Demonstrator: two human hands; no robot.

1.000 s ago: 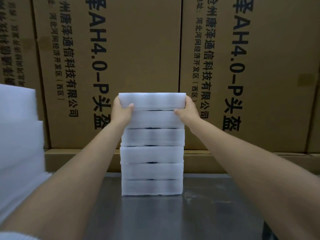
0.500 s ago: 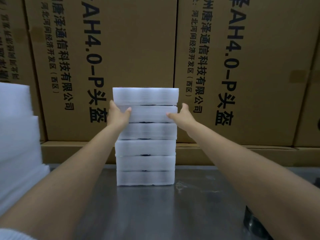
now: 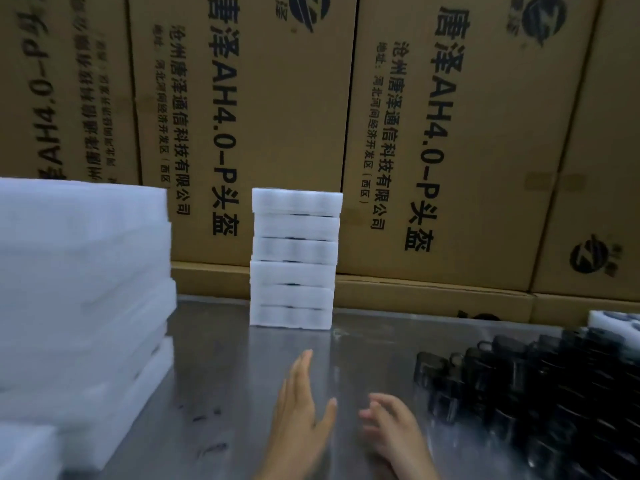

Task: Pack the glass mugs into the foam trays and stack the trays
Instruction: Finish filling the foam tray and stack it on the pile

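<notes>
With my left hand point(image 3: 300, 407) flat-fingered and my right hand point(image 3: 391, 427) loosely spread, both empty over the steel table point(image 3: 221, 368), I leave the six-tray stack point(image 3: 294, 259) alone and reach right toward the dark mugs point(image 3: 540, 386), lifting one gently.

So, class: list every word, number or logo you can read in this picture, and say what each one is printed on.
"唐泽AH4.0-P头盔": large print on the middle cardboard carton and the right cardboard carton.
"沧州唐泽通信科技有限公司": smaller column on both.
"(西区)": small print on both.
Round logos on the cartons: lettering unreadable.
Left cardboard carton: too blurred.
Foam tray stack: no text.
</notes>
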